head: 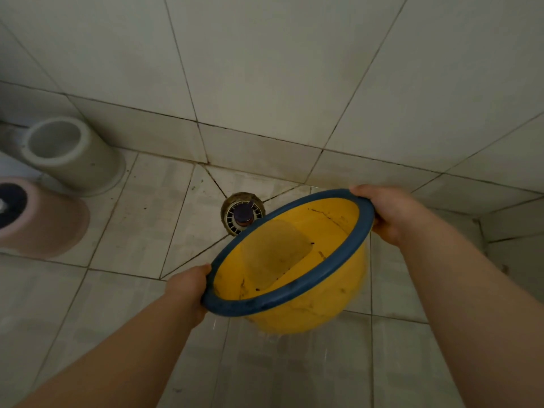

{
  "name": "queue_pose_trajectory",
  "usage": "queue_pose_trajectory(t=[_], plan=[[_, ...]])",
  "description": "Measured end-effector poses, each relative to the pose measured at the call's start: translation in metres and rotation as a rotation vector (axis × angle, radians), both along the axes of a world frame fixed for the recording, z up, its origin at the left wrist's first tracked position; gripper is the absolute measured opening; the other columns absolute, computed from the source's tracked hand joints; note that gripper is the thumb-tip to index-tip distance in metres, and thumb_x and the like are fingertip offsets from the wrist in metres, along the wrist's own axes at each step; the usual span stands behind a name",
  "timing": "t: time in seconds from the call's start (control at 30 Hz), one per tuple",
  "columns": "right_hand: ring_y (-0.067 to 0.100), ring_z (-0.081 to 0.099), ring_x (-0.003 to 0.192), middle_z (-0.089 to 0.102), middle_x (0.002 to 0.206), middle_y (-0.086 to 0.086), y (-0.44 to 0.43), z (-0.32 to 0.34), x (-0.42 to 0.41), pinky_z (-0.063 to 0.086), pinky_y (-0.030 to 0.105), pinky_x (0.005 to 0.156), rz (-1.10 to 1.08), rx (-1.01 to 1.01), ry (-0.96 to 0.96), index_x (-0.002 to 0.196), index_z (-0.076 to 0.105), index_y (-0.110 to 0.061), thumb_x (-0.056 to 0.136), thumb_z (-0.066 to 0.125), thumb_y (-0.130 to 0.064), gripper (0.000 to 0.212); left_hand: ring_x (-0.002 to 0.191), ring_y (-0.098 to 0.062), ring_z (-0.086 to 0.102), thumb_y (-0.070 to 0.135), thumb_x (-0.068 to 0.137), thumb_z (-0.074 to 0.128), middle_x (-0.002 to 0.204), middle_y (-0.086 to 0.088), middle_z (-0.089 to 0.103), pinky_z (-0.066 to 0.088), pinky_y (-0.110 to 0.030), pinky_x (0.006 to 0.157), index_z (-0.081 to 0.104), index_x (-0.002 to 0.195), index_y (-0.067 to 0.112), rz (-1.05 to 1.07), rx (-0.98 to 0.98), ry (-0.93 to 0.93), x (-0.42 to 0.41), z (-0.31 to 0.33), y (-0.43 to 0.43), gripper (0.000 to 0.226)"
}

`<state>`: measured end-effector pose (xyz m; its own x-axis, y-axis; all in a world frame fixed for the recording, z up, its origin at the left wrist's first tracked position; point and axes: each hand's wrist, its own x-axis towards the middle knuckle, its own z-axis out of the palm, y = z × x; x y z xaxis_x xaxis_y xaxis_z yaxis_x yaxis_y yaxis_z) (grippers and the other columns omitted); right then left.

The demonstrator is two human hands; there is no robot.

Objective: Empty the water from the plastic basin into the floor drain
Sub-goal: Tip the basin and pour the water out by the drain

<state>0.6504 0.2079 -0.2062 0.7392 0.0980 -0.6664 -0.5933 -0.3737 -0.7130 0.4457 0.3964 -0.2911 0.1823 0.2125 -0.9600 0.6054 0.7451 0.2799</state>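
A yellow plastic basin (297, 260) with a blue rim hangs tilted steeply in the air, its mouth facing up and to the left. My left hand (188, 293) grips the rim at its lower left; my right hand (391, 213) grips the rim at its upper right. Dark specks and streaks mark the basin's inner wall, and I see no pooled water inside. A few drops fall below its bottom. The round floor drain (240, 213), with a white grille and a dark centre, lies on the tiles just beyond the basin's upper left edge, partly covered by the rim.
A white pipe collar (73, 154) stands at the left against the wall. A pink round object with a dark top (44, 222) sits at the left edge. Tiled walls meet in a corner right behind the drain. Wet-looking floor tiles spread below me.
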Motion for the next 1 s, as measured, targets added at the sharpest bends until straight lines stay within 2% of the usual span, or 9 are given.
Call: queue_pose_trajectory(t=[0.17, 0.3, 0.4, 0.53, 0.67, 0.87, 1.0], plan=[[0.017, 0.056, 0.063, 0.060, 0.075, 0.006, 0.003, 0.001, -0.002, 0.048, 0.025, 0.051, -0.005, 0.004, -0.005, 0.081, 0.058, -0.011, 0.086, 0.060, -0.019, 0.010, 0.134, -0.036, 0.042, 0.023, 0.102, 0.034, 0.146, -0.021, 0.043, 0.035, -0.042, 0.104, 0.037, 0.143, -0.002, -0.007, 0.034, 0.001, -0.005, -0.001, 0.001, 0.047], [0.016, 0.056, 0.061, 0.060, 0.073, 0.005, 0.004, 0.003, -0.003, 0.048, 0.023, 0.046, -0.001, 0.000, -0.005, 0.080, 0.058, -0.012, 0.087, 0.060, -0.020, 0.011, 0.135, -0.036, 0.040, 0.023, 0.102, 0.034, 0.148, -0.020, 0.041, 0.033, -0.043, 0.109, 0.036, 0.144, -0.002, -0.008, 0.027, 0.005, -0.003, 0.001, 0.001, 0.048], [0.016, 0.055, 0.061, 0.059, 0.073, 0.006, 0.005, 0.002, -0.002, 0.047, 0.025, 0.049, 0.004, -0.004, -0.010, 0.080, 0.058, -0.011, 0.086, 0.060, -0.020, 0.011, 0.134, -0.036, 0.042, 0.023, 0.102, 0.035, 0.147, -0.020, 0.043, 0.034, -0.043, 0.108, 0.037, 0.143, -0.002, -0.012, 0.036, 0.016, -0.003, 0.002, 0.001, 0.048], [0.017, 0.056, 0.062, 0.060, 0.075, 0.006, 0.007, 0.001, -0.001, 0.046, 0.026, 0.051, 0.012, 0.001, 0.000, 0.090, 0.060, -0.009, 0.086, 0.061, -0.021, 0.012, 0.134, -0.036, 0.041, 0.024, 0.102, 0.034, 0.146, -0.021, 0.043, 0.033, -0.043, 0.110, 0.037, 0.142, -0.002, -0.006, 0.022, 0.025, -0.004, 0.006, 0.001, 0.048], [0.017, 0.054, 0.061, 0.058, 0.074, 0.006, 0.009, 0.000, -0.002, 0.045, 0.024, 0.047, 0.022, -0.005, 0.000, 0.100, 0.060, -0.008, 0.085, 0.061, -0.022, 0.020, 0.137, -0.035, 0.037, 0.024, 0.103, 0.031, 0.149, -0.020, 0.038, 0.029, -0.043, 0.114, 0.033, 0.144, -0.002, -0.008, 0.008, 0.024, -0.003, 0.010, 0.003, 0.049], [0.016, 0.056, 0.062, 0.060, 0.075, 0.006, 0.012, 0.002, -0.002, 0.046, 0.020, 0.044, 0.012, 0.010, 0.006, 0.084, 0.059, -0.011, 0.085, 0.062, -0.020, 0.010, 0.135, -0.036, 0.040, 0.020, 0.103, 0.031, 0.148, -0.022, 0.040, 0.032, -0.042, 0.108, 0.036, 0.142, -0.004, 0.005, 0.025, 0.011, -0.005, 0.011, 0.003, 0.046], [0.015, 0.054, 0.057, 0.058, 0.070, 0.005, 0.013, 0.005, -0.002, 0.044, 0.018, 0.039, 0.007, 0.004, -0.006, 0.078, 0.058, -0.012, 0.085, 0.062, -0.020, 0.011, 0.139, -0.035, 0.034, 0.021, 0.104, 0.029, 0.151, -0.020, 0.035, 0.027, -0.041, 0.113, 0.031, 0.145, -0.003, 0.010, 0.004, 0.005, -0.003, 0.014, 0.003, 0.047]])
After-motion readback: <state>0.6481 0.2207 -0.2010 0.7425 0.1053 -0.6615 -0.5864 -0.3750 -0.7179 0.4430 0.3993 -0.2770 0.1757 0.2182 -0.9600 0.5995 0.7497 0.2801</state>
